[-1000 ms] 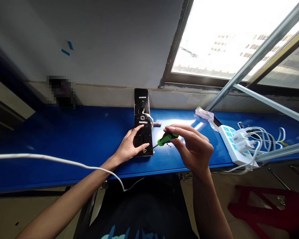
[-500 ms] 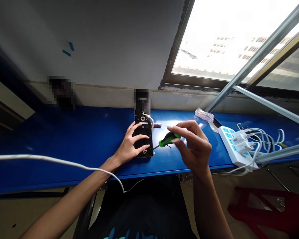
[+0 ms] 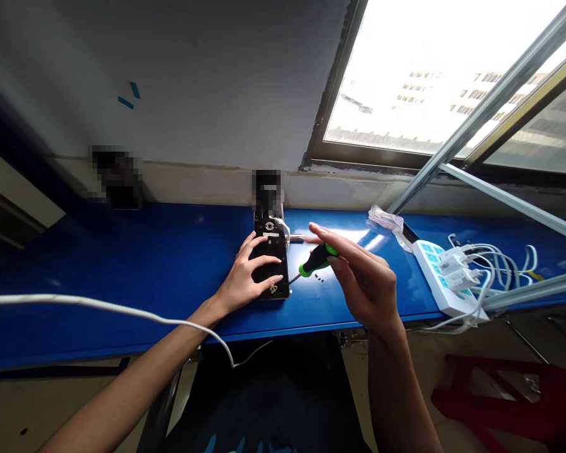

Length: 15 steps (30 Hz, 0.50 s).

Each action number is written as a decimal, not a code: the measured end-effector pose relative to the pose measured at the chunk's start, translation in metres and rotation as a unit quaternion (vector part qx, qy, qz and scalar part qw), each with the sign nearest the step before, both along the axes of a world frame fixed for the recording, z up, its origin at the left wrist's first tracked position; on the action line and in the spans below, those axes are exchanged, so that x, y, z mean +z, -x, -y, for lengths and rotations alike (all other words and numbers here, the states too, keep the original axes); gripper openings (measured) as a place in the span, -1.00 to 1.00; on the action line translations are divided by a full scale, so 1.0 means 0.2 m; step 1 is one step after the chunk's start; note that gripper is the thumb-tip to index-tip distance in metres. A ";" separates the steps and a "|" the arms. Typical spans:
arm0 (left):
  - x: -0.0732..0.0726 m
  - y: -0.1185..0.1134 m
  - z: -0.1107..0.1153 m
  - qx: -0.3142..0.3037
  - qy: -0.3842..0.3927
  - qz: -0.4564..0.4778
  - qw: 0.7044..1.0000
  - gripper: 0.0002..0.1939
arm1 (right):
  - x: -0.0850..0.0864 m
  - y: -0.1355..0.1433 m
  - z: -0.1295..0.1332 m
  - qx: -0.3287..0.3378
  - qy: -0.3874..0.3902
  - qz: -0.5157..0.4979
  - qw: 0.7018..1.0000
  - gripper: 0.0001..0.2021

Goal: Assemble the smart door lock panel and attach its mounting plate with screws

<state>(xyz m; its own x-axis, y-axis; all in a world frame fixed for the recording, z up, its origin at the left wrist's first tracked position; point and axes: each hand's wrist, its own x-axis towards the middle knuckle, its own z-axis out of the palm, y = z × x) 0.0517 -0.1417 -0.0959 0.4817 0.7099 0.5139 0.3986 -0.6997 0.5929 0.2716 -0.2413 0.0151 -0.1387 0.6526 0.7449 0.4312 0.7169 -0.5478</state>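
Note:
A long black device panel (image 3: pixel 270 248) with a white wire along its right side lies on the blue table; its far end is blurred. My left hand (image 3: pixel 248 267) rests on it, fingers spread flat across the surface. Between the thumb and fingers of my right hand (image 3: pixel 365 270) is the handle of a black and green screwdriver (image 3: pixel 317 259). The shaft slants down to the panel's lower right edge, and I cannot tell exactly what the tip touches. Several small dark screws (image 3: pixel 319 277) lie just right of the panel. Behind them is a short brownish cylinder (image 3: pixel 296 238).
A white power strip (image 3: pixel 441 277) with plugged-in adapters and coiled cables stands at the right, beside metal frame bars. Clear plastic packaging (image 3: pixel 387 219) lies behind it. A white cable (image 3: pixel 122 307) crosses the left foreground over my forearm. A red stool (image 3: pixel 509 390) stands below right.
My right hand's fingers have straightened and shifted on the screwdriver handle, which has turned a little. My left hand and the panel stay in place.

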 end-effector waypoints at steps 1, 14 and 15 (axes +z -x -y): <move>0.00 0.00 0.00 0.001 -0.001 0.000 1.000 -0.73 | 0.00 0.00 0.00 -0.003 -0.011 -0.005 1.000 -0.52; 0.01 0.00 0.01 -0.003 0.000 -0.007 1.000 -0.72 | -0.02 0.02 -0.03 -0.035 -0.054 -0.025 0.998 -0.53; 0.01 0.00 0.01 -0.003 0.000 -0.007 1.000 -0.72 | -0.01 0.02 -0.02 -0.052 -0.062 -0.025 0.996 -0.52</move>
